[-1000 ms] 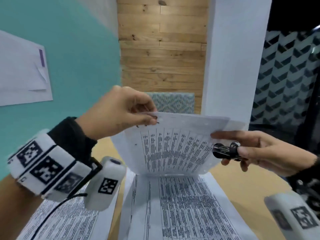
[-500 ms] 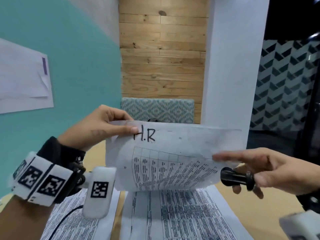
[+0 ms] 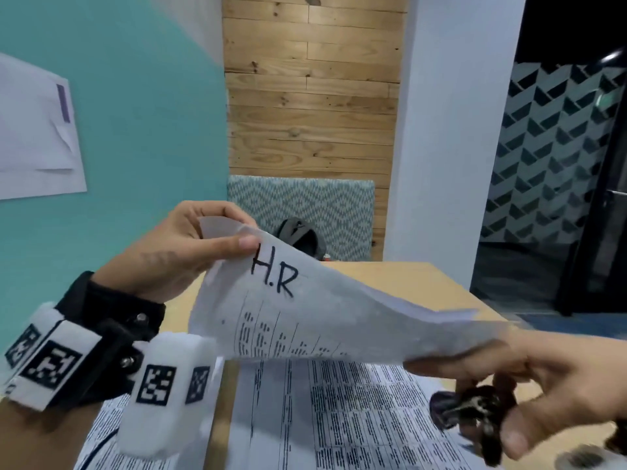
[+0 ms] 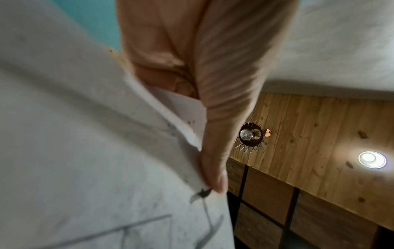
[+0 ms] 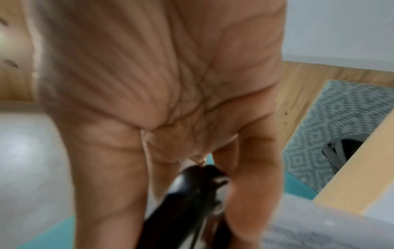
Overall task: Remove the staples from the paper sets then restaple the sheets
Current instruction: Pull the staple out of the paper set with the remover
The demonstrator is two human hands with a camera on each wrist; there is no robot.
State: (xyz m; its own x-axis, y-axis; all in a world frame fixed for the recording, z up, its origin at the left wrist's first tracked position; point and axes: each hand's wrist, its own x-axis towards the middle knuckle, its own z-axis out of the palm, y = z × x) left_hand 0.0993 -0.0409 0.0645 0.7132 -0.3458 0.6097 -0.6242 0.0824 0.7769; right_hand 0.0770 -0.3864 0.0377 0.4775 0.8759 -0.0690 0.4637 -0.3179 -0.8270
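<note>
A paper set (image 3: 325, 313) marked "H.R" in black pen hangs in the air above the table. My left hand (image 3: 234, 244) pinches its top left corner between thumb and fingers; the left wrist view shows the thumb (image 4: 215, 176) pressed on the sheets (image 4: 85, 151) at that corner. My right hand (image 3: 529, 378) is at the set's right edge, its index finger along the paper, and it grips a small black staple remover (image 3: 471, 412), blurred in the right wrist view (image 5: 192, 193). More printed sheets (image 3: 339, 418) lie flat on the table under the raised set.
The wooden table (image 3: 424, 283) runs to a teal wall at the left and a white pillar at the back. A patterned chair (image 3: 322, 205) with a dark bag (image 3: 300, 234) stands behind the far edge. Another printed page (image 3: 101, 442) lies at lower left.
The raised set has tipped from nearly upright to slanting down toward the right. My right hand with the staple remover has dropped lower; my left hand has kept its pinch on the corner.
</note>
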